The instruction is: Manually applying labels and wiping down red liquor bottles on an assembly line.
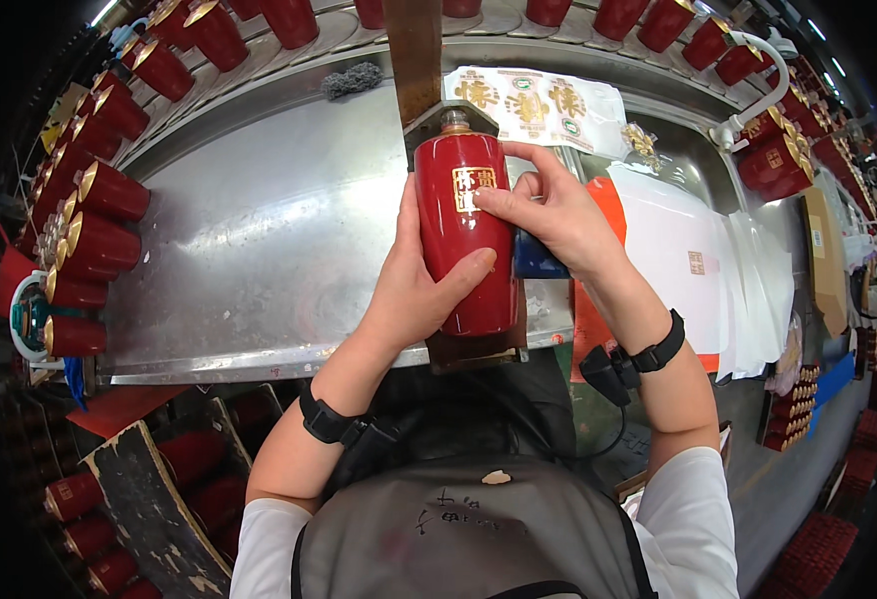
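While both hands are attending to a red bottle point(453, 235), a metal table point(259, 230) is spreading around it, broadest on the bottle's left. Beyond the bottle, a curving conveyor point(344, 35) is carrying more red bottles point(216, 36), presumably lined up so they stay in order. Right of the bottle, white sheets point(658, 250) are overlying an orange sheet point(610, 205), probably stacked there to suit the right hand. A wooden bar point(415, 50) is extending away past the bottle's far end; wood is also showing beneath its near end, likely serving as a rest. Just beyond the bottle, rightward, a printed sheet point(538, 108) is lying with gold marks facing up.

The bottle itself is pointing its neck away from the person, base toward the body; lying flat or tilting, cannot tell.

Left hand point(411, 285): half open, cupping the bottle's left side, thumb crossing its front, seemingly steadying it. Right hand point(568, 215): partly curled, forefinger resting near the bottle's upper right edge, thumb touching its face, apparently pressing.

A metal bracket point(493, 118) is sitting by the bottle's neck, perhaps checking any slide. Beyond the bottle, leftward, a grey scouring pad point(352, 81) is lying out of the way. Smallest: a gold label point(464, 188) is showing on the bottle's face, partly hidden by the right thumb.
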Demonstrator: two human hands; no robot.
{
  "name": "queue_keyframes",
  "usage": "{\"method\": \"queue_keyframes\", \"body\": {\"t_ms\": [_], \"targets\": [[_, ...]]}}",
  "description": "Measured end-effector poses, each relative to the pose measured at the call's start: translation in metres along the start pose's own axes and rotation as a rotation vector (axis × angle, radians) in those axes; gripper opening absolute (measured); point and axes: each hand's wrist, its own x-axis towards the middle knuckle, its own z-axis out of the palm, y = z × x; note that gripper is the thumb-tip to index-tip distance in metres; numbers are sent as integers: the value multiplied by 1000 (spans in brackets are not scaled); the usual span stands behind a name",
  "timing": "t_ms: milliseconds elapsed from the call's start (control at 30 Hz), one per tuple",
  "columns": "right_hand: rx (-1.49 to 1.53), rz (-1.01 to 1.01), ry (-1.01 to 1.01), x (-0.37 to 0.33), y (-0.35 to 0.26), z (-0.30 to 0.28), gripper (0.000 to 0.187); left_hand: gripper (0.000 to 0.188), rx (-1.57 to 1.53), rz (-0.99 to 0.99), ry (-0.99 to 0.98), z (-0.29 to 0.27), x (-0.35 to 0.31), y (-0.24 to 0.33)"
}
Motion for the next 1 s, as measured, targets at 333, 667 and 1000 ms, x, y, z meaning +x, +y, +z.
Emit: {"method": "queue_keyframes", "body": {"t_ms": [333,667,1000], "targets": [[36,7,0,-1,0,1,76,101,-8,1,-9,0,-1,1],[234,99,122,-13,-5,-13,45,96,16,48,1,0,-2,-3],[470,220,48,-102,-13,6,33,76,-41,52,8,-2,2,1]]}}
